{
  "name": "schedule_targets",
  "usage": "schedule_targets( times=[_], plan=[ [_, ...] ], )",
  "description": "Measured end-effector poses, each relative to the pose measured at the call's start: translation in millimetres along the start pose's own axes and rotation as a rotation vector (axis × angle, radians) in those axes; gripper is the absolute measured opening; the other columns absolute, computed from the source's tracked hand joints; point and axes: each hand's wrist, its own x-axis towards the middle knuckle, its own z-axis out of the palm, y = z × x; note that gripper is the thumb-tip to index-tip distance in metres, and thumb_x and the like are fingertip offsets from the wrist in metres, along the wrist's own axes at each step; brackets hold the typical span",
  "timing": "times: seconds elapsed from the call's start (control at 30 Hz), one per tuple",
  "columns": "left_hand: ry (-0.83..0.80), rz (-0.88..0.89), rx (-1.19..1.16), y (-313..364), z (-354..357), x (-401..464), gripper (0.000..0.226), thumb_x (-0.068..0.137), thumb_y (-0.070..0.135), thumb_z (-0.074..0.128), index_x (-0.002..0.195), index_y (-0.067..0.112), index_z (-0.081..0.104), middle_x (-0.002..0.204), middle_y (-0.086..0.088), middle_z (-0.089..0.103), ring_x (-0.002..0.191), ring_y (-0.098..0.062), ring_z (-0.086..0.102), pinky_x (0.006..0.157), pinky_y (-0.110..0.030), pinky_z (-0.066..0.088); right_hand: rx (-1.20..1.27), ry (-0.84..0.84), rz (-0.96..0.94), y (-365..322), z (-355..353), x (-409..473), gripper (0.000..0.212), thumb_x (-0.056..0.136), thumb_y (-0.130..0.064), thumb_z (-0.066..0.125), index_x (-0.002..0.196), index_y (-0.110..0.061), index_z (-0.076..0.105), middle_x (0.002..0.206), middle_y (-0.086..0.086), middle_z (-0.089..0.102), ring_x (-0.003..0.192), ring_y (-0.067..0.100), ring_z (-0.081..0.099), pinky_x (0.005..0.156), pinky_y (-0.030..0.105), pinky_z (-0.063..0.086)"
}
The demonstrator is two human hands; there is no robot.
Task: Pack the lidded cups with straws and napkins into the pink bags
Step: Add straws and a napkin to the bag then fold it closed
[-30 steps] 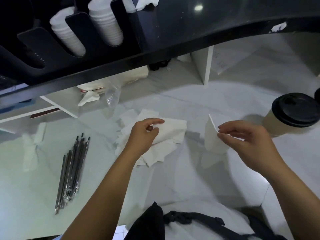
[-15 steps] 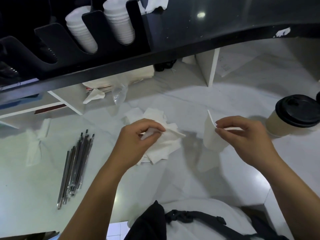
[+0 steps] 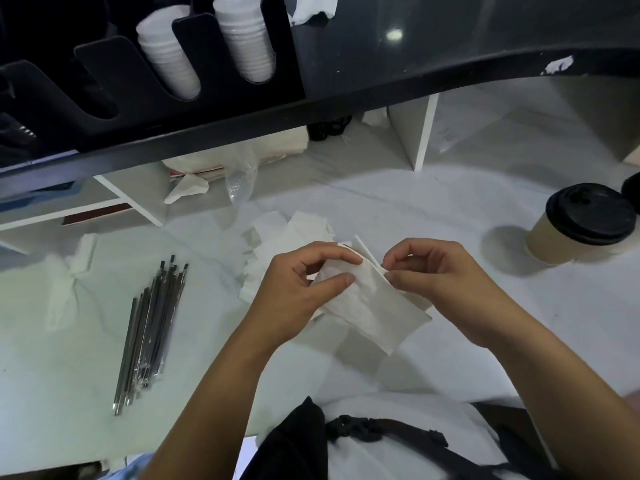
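A: What am I holding?

B: I see both hands meeting above the white table (image 3: 519,323). My left hand (image 3: 298,292) pinches a white napkin (image 3: 374,306) between thumb and forefinger, its other fingers loosely curled. My right hand (image 3: 436,275) pinches the same napkin's upper edge.

A: How do I do this well?

B: I judge a light pinch best, squaring the edges so it stays flat.

A: Where is everything else?

B: The lidded cup (image 3: 581,226) stands well right; the wrapped straws (image 3: 152,327) lie left; the loose napkin pile (image 3: 287,237) sits just behind my hands. No pink bag shows.
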Motion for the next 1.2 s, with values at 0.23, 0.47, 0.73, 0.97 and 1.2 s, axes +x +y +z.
schedule_targets(
  times=[0.23, 0.47, 0.73, 0.97, 1.2],
  plan=[
    [0.113, -0.009, 0.008, -0.8, 3.6, -8.9, 0.022, 0.074, 0.01, 0.085, 0.09, 0.02, 0.075, 0.101, 0.009, 0.072, 0.102, -0.016, 0.065, 0.09, -0.039, 0.054, 0.081, 0.002, 0.029, 4.5, 16.3, -6.2, 0.01, 0.091, 0.006, 0.059, 0.087, 0.0, 0.066, 0.074, 0.013, 0.069, 0.059, 0.017, 0.06, 0.054, 0.02, 0.045],
    [0.214, 0.035, 0.092, -7.4, 7.1, -16.8, 0.034, 0.072, 0.018, 0.088, 0.096, 0.031, 0.066, 0.105, 0.012, 0.065, 0.104, -0.013, 0.062, 0.086, -0.033, 0.05, 0.121, -0.033, 0.014, 0.4, 28.7, -8.7, 0.006, 0.092, -0.003, 0.062, 0.089, 0.001, 0.067, 0.08, 0.011, 0.068, 0.071, 0.019, 0.063, 0.063, 0.026, 0.046],
    [0.204, -0.102, 0.04, -10.1, -22.8, -38.8, 0.077, 0.073, 0.015, 0.087, 0.132, 0.046, 0.048, 0.118, 0.01, 0.065, 0.109, -0.014, 0.063, 0.095, -0.042, 0.054, -0.069, -0.255, -0.053, -5.6, 45.0, 4.0, 0.016, 0.083, 0.008, 0.072, 0.092, -0.005, 0.068, 0.091, 0.016, 0.075, 0.081, 0.022, 0.07, 0.075, 0.031, 0.054],
    [0.268, -0.186, -0.11, -19.3, -72.0, -90.6, 0.023, 0.077, -0.003, 0.077, 0.095, 0.012, 0.076, 0.089, -0.006, 0.075, 0.084, -0.017, 0.068, 0.078, -0.032, 0.056, -0.151, -0.326, -0.099, -4.2, 82.9, 19.0, 0.017, 0.083, 0.005, 0.073, 0.092, -0.008, 0.072, 0.08, 0.013, 0.075, 0.073, 0.018, 0.068, 0.068, 0.027, 0.05],
    [0.52, -0.295, -0.345, -41.3, -88.9, -115.2, 0.024, 0.08, -0.005, 0.073, 0.092, 0.016, 0.077, 0.094, -0.003, 0.078, 0.085, -0.014, 0.073, 0.072, -0.024, 0.055, 0.014, -0.161, 0.03, 6.6, 121.6, 19.1, 0.012, 0.08, 0.001, 0.073, 0.09, -0.004, 0.077, 0.088, 0.014, 0.076, 0.081, 0.028, 0.072, 0.072, 0.038, 0.061]
  ],
)
